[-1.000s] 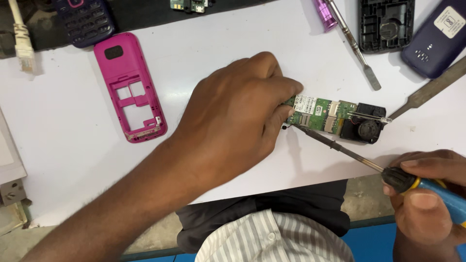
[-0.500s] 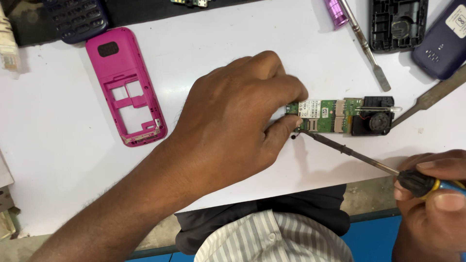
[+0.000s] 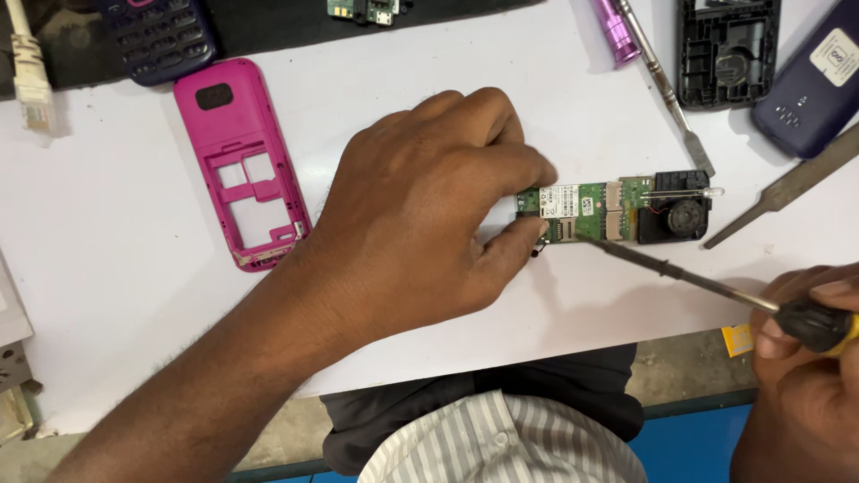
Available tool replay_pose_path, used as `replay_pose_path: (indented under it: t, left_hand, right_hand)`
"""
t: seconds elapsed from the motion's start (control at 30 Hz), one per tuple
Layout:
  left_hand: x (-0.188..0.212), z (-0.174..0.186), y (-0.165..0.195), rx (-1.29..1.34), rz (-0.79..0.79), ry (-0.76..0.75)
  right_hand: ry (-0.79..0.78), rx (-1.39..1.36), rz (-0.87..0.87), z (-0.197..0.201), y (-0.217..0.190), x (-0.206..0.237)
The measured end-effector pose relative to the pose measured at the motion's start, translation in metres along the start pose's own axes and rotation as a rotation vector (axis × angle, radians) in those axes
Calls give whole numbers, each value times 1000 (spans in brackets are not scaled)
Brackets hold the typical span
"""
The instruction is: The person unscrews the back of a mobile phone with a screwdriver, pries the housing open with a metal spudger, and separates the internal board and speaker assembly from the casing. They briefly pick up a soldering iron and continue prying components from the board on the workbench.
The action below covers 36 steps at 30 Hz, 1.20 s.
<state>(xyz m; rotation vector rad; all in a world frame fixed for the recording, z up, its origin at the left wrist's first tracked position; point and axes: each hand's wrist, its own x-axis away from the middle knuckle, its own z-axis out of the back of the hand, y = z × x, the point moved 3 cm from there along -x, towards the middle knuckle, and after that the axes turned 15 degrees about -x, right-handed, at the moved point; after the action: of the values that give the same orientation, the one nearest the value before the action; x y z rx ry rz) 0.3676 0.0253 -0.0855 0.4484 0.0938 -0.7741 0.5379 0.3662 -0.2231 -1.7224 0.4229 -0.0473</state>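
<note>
My left hand (image 3: 420, 215) lies over the white table and pinches the left end of a small green phone circuit board (image 3: 595, 207) between thumb and fingers. The board has a black speaker module (image 3: 676, 215) at its right end. My right hand (image 3: 805, 358), at the lower right corner, grips a screwdriver (image 3: 707, 282) with a black and yellow handle. Its thin metal shaft slants up to the left, and the tip touches the board's lower edge near my left thumb.
A pink phone frame (image 3: 242, 156) lies left of my hand. At the back are a dark keypad phone (image 3: 157, 36), a purple cylinder (image 3: 613, 31), a metal spudger (image 3: 667, 85), a black phone shell (image 3: 727, 49) and a blue phone back (image 3: 819, 76). A flat metal pry tool (image 3: 787, 188) lies at the right.
The screwdriver tip has slid left along the board's lower edge toward my left thumb. My left hand has stayed on the board; the view shifted slightly.
</note>
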Motion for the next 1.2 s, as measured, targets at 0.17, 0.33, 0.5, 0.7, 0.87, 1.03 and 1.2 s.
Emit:
replay_pose_path:
  t: [0.17, 0.33, 0.5, 0.7, 0.87, 1.03, 1.2]
  left_hand:
    - [-2, -1, 1, -66, 11, 25]
    - [-3, 1, 1, -6, 0, 18]
    - [-6, -2, 1, -13, 14, -26]
    - [-7, -4, 0, 1, 22, -36]
    - [-6, -5, -1, 12, 30, -26]
    - [-6, -5, -1, 20, 37, -32]
    - [-6, -6, -1, 24, 41, -37]
  right_hand:
    - [-124, 39, 11, -4, -5, -6]
    - [-162, 75, 48, -16, -9, -13]
    - [-160, 15, -25, -20, -10, -18]
    - [-157, 117, -12, -26, -10, -21]
    - [-270, 78, 62, -29, -10, -25]
    - [-189, 81, -12, -21, -6, -19]
    - [-170, 54, -36, -11, 0, -10]
